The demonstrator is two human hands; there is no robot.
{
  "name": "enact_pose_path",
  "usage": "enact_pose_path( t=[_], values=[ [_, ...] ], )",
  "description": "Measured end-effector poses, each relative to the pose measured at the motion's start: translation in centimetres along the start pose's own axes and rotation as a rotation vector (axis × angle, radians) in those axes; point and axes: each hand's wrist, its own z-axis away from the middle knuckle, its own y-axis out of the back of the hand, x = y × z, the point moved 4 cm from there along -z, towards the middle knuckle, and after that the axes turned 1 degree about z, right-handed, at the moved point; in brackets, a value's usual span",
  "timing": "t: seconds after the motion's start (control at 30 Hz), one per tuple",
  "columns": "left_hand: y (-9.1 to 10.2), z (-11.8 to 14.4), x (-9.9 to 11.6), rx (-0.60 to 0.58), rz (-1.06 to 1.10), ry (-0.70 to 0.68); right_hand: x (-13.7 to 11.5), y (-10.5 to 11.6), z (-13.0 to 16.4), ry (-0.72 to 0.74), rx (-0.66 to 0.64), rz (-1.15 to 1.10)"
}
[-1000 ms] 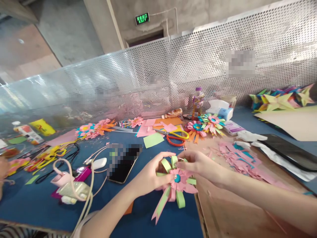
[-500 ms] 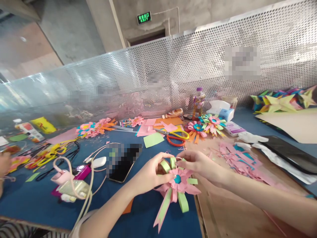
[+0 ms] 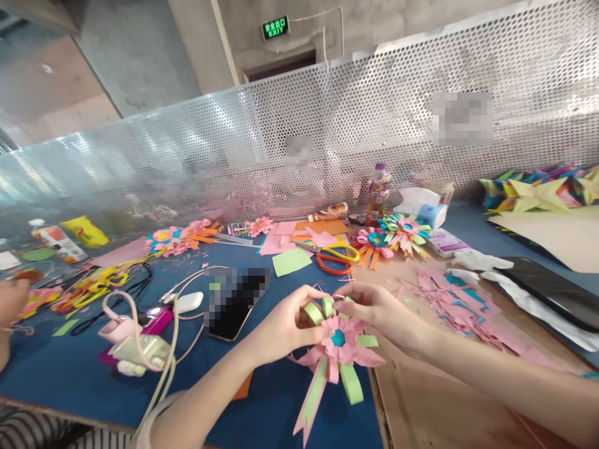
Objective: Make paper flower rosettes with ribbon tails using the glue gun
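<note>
Between my hands is a pink and green paper flower (image 3: 349, 337) with a blue centre, looped green strips and a forked tail hanging down. My left hand (image 3: 299, 321) grips its left side, the thumb pressed on the pink petals near the centre. At the upper edge my right hand (image 3: 367, 305) pinches with bent fingers by a green loop; a small pale strip seems to show at its fingertips. The flower hangs over the seam where the blue table top (image 3: 276, 399) meets a brown board (image 3: 421, 386).
Behind the flower lie scissors (image 3: 337, 254), a green paper sheet (image 3: 292, 262) and finished paper flowers (image 3: 406, 231). A phone (image 3: 238, 305) and cables with a power bank (image 3: 156, 319) are left. Pink paper scraps (image 3: 461, 312) cover the right. Another person's hand (image 3: 12, 302) is far left.
The camera view has shifted slightly, so everything sits a little further right. My hands keep nearly the same grip on the paper flower. The other person's hand at far left shows a bit more.
</note>
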Motion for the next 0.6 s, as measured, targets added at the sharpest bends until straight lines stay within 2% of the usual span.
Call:
enact_pose_path(
  t=[0.07,0.13,0.23,0.3,0.37,0.47,0.53,0.6],
  values=[
    [0.1,0.0,0.2,0.032,0.008,-0.019,-0.2,0.0,0.1,0.005,0.014,-0.016],
    [0.9,-0.1,0.5,0.124,0.074,-0.044,-0.3,0.5,0.1,0.024,0.081,-0.050],
    [2.9,-0.3,0.5,0.314,0.347,-0.026,0.1,2.2,-0.4,0.074,0.235,-0.127],
    [3.9,-0.4,0.2,0.366,0.500,0.025,0.8,3.8,-1.2,0.113,0.323,-0.097],
    [4.3,-0.6,-0.3,0.366,0.500,0.100,1.8,5.5,-2.0,0.161,0.401,0.095],
    [3.7,-0.8,-1.3,0.297,0.280,0.234,2.8,7.2,-3.4,0.342,0.429,0.607],
    [3.1,-0.9,-1.8,0.232,0.117,0.269,3.3,7.4,-4.1,0.510,0.387,0.941],
    [2.8,-1.0,-2.2,0.199,-0.010,0.252,3.8,7.4,-4.4,0.588,0.382,1.152]
  ],
)
